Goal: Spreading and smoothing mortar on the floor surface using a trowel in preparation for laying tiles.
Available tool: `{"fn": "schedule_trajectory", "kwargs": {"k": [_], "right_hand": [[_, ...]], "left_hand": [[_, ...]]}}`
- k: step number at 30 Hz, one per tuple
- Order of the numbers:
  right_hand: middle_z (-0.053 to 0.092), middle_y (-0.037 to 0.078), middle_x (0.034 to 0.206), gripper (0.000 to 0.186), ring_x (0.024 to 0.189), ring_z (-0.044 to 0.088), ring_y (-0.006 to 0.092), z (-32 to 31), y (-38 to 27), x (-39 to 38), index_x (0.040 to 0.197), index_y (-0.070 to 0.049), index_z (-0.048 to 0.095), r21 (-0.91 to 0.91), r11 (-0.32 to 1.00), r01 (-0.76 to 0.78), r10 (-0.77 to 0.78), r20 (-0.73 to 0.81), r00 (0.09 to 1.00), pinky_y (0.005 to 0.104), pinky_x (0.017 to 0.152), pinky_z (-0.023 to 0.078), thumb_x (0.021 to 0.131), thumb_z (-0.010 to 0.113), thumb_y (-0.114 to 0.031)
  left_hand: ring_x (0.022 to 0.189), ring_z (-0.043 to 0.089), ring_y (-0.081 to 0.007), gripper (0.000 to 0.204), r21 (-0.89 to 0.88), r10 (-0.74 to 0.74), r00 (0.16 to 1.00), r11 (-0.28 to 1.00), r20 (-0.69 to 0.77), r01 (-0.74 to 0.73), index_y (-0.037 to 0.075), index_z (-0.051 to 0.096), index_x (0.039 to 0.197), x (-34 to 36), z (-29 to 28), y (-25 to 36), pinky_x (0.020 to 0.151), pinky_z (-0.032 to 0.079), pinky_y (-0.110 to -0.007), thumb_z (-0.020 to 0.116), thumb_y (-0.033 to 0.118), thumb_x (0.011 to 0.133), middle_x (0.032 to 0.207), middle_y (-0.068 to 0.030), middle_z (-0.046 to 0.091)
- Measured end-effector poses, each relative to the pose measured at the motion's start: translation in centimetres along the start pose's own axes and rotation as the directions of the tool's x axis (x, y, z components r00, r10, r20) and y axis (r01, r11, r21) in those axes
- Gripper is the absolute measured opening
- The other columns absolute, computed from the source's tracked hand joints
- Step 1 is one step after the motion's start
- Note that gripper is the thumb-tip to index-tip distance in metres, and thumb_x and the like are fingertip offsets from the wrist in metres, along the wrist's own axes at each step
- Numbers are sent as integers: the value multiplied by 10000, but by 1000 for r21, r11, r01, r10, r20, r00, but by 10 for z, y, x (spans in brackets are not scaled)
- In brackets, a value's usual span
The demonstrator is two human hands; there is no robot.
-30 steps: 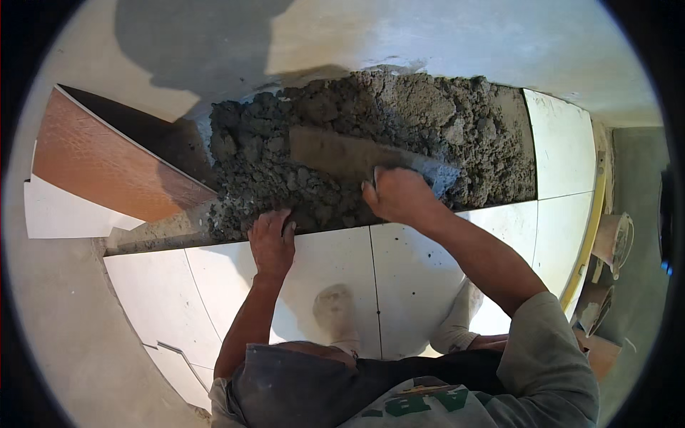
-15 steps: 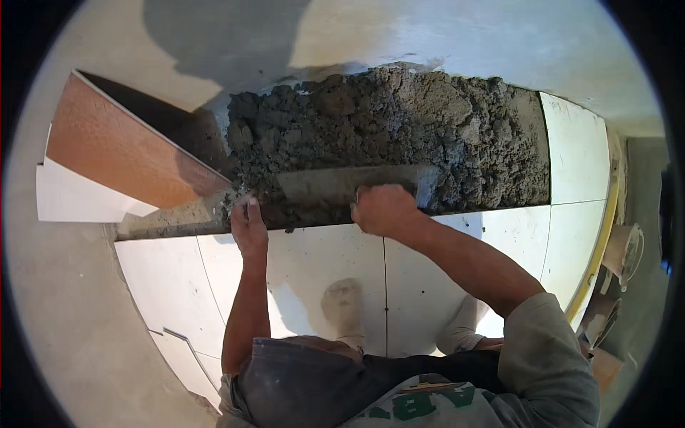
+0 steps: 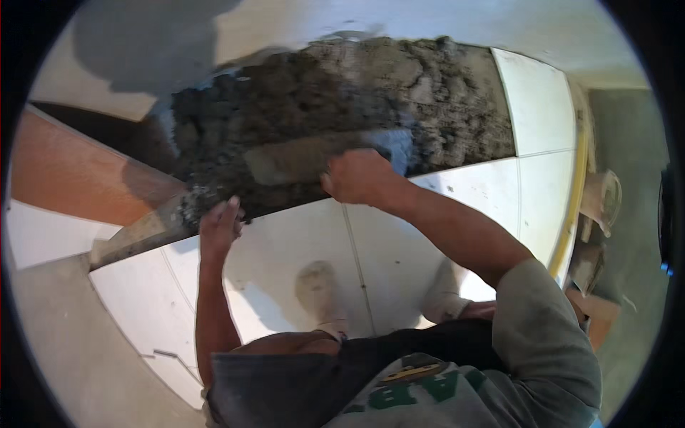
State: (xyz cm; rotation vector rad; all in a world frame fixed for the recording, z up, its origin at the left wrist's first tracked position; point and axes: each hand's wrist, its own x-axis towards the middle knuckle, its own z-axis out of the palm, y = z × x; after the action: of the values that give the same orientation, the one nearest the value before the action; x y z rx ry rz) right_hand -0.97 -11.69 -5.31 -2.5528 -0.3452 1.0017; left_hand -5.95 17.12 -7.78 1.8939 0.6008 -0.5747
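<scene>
My right hand (image 3: 360,176) grips a long metal trowel (image 3: 282,162), its blade lying flat on rough, dark, lumpy mortar (image 3: 264,100) along the wall. My left hand (image 3: 220,228) is low at the mortar's left end, beside the edge of the white tiles (image 3: 464,203), with fingers curled and blurred; what they may hold cannot be made out. My feet, in pale socks (image 3: 317,292), are on those tiles below.
Leaning tile pieces, brown (image 3: 78,164) and white (image 3: 53,235), stand at the left. A white tile (image 3: 539,100) borders the mortar's right. A yellow straightedge (image 3: 574,207), buckets (image 3: 599,192) and a brown board (image 3: 599,324) lie along the right. A wall (image 3: 285,21) runs behind.
The trowel first moved down toward the tile edge; now it sits farther left in view. My left hand has shifted left along the edge. The view has shifted and blurred.
</scene>
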Motion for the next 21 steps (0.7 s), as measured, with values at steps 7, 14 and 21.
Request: {"fn": "schedule_trajectory", "kwargs": {"k": [7, 14, 21], "right_hand": [[641, 230, 739, 437, 730, 640, 408, -36, 73, -58, 897, 7, 583, -205, 979, 5, -28, -114, 993, 501, 659, 512, 911, 490, -420], [631, 195, 668, 448, 621, 644, 372, 54, 114, -181, 1090, -36, 541, -274, 941, 198, -126, 259, 958, 477, 581, 528, 898, 497, -438], [633, 203, 704, 411, 645, 651, 358, 54, 142, -167, 1043, -67, 569, -293, 956, 34, 45, 257, 965, 459, 597, 537, 890, 494, -442]], "left_hand": [[664, 536, -119, 290, 168, 122, 990, 977, 69, -132, 1, 649, 862, 8, 15, -79, 649, 439, -278, 600, 283, 910, 688, -25, 586], [864, 540, -162, 253, 192, 569, 803, 820, -178, -539, -33, 637, 959, 4, 11, -1, 805, 425, -286, 565, 208, 930, 943, -91, 607], [888, 557, -134, 274, -127, 353, 918, 917, -179, -377, -50, 641, 988, -3, 17, -26, 824, 442, -284, 565, 207, 936, 939, -68, 625]]}}
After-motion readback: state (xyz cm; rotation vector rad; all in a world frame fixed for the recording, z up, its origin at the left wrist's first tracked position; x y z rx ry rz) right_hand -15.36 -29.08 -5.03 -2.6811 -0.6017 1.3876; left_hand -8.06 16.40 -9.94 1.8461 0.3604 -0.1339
